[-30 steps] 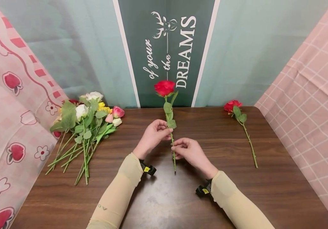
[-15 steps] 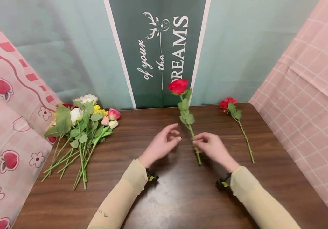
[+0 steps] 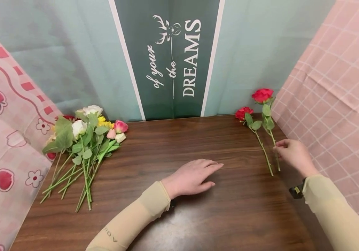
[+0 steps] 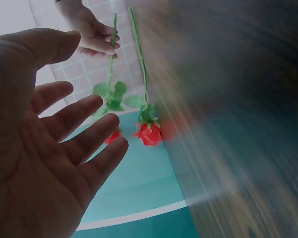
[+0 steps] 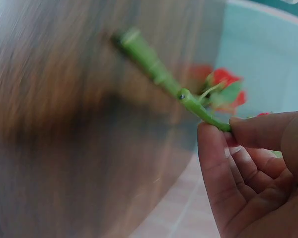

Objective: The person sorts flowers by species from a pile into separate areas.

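Observation:
My right hand (image 3: 293,153) pinches the green stem of a red rose (image 3: 262,95) between thumb and fingers, holding it tilted up at the table's far right. The right wrist view shows that stem (image 5: 171,84) clamped by my fingertips (image 5: 223,134). Just left of it a second red rose (image 3: 243,113) lies flat on the wooden table (image 3: 179,209), its stem running towards me. My left hand (image 3: 195,176) rests flat on the table's middle with fingers straight, holding nothing. In the left wrist view my left hand (image 4: 54,134) is spread, with both roses (image 4: 148,131) beyond it.
A bunch of mixed flowers (image 3: 85,132), white, pink and yellow with long green stems, lies at the table's left. A dark green banner with white lettering (image 3: 173,59) hangs behind. Pink patterned cloth (image 3: 336,87) walls the right and left sides.
My left hand let go of the rose and dropped flat onto the table. My right hand carried the rose from the middle to the far right, beside the lying rose.

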A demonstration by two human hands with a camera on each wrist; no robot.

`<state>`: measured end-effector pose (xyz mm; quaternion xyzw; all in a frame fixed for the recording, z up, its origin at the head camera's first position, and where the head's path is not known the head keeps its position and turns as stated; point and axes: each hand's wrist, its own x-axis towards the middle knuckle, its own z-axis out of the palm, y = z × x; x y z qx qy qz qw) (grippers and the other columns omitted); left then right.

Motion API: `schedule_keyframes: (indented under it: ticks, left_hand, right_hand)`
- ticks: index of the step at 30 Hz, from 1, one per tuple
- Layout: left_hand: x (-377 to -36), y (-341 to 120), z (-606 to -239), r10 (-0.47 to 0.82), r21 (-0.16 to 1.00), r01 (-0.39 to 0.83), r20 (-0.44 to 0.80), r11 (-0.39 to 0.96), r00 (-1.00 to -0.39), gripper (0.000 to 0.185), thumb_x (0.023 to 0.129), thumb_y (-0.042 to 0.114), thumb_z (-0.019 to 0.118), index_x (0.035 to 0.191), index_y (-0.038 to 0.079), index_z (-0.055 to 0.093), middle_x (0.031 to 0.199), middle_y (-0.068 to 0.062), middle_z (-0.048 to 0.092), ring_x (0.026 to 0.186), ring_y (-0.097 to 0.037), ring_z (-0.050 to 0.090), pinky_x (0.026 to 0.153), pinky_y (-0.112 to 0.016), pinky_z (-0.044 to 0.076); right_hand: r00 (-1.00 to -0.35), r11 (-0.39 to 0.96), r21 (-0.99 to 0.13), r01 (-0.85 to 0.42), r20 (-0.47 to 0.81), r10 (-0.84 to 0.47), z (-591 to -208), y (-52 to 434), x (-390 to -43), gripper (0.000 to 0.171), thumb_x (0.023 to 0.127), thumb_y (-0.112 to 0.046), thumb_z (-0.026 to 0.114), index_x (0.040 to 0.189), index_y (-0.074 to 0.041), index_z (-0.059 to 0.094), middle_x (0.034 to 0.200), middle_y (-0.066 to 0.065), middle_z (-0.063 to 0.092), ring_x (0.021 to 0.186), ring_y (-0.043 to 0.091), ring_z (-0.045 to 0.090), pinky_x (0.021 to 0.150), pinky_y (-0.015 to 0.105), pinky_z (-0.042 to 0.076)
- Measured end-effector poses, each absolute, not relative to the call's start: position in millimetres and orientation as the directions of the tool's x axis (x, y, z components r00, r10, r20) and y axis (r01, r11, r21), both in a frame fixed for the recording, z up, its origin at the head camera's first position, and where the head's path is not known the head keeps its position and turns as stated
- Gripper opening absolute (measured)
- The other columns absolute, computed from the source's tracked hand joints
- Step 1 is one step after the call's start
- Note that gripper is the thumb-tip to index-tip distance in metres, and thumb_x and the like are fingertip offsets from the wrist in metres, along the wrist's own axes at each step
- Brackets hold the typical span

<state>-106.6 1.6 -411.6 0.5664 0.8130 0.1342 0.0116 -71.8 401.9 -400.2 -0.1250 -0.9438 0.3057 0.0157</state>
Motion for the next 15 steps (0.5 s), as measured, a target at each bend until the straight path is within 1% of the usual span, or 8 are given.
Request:
schedule_keyframes:
  ticks: [4, 8, 11, 13, 15]
  left_hand:
    - [-105.1, 1.8, -415.2, 0.93, 0.23, 0.919, 0.11, 0.32, -0.351, 0.065, 0.103, 0.04, 0.059, 0.16, 0.019, 0.035, 0.153, -0.002, 0.048, 0.14, -0.016, 0.045, 0.117, -0.033, 0.034]
    - [-105.1, 1.0, -419.8, 0.932, 0.246, 0.915, 0.091, 0.32, -0.351, 0.064, 0.104, 0.04, 0.058, 0.16, 0.018, 0.036, 0.152, -0.002, 0.049, 0.14, -0.016, 0.044, 0.118, -0.034, 0.033]
    - [-105.5, -0.3, -421.5, 0.932, 0.252, 0.912, 0.079, 0.324, -0.354, 0.063, 0.104, 0.039, 0.059, 0.159, 0.018, 0.037, 0.152, -0.002, 0.049, 0.141, -0.016, 0.044, 0.118, -0.034, 0.032]
    - [-105.6, -0.4, -422.2, 0.932, 0.247, 0.911, 0.074, 0.329, -0.356, 0.063, 0.104, 0.039, 0.059, 0.159, 0.018, 0.037, 0.152, -0.002, 0.05, 0.14, -0.016, 0.044, 0.118, -0.034, 0.033]
    - [-105.6, 0.0, -423.2, 0.932, 0.244, 0.912, 0.069, 0.33, -0.356, 0.063, 0.104, 0.039, 0.059, 0.159, 0.018, 0.038, 0.152, -0.002, 0.049, 0.14, -0.016, 0.044, 0.117, -0.033, 0.033]
  right_hand:
    - [-0.966, 0.796, -0.55, 0.252, -0.097, 0.239, -411.0, 416.6, -77.1, 0.033, 0.099, -0.013, 0.061, 0.112, 0.017, 0.063, 0.087, 0.02, 0.073, 0.066, 0.02, 0.069, 0.06, 0.033, 0.056]
    - [-0.968, 0.811, -0.529, 0.252, -0.124, 0.22, -418.9, 415.6, -80.3, 0.033, 0.098, -0.013, 0.062, 0.112, 0.017, 0.065, 0.083, 0.015, 0.073, 0.065, 0.019, 0.069, 0.062, 0.035, 0.056]
    - [-0.975, 0.842, -0.491, 0.224, -0.107, 0.197, -419.9, 408.9, -79.4, 0.031, 0.097, -0.015, 0.063, 0.11, 0.013, 0.069, 0.079, 0.011, 0.073, 0.063, 0.017, 0.068, 0.064, 0.038, 0.054]
    - [-0.979, 0.865, -0.459, 0.204, -0.089, 0.184, -421.6, 404.8, -78.7, 0.029, 0.097, -0.016, 0.063, 0.109, 0.009, 0.071, 0.075, 0.006, 0.072, 0.061, 0.015, 0.067, 0.063, 0.038, 0.051]
    - [-0.981, 0.876, -0.44, 0.195, -0.088, 0.174, -423.1, 401.3, -77.5, 0.028, 0.097, -0.016, 0.062, 0.109, 0.008, 0.071, 0.074, 0.004, 0.072, 0.06, 0.014, 0.066, 0.061, 0.039, 0.051]
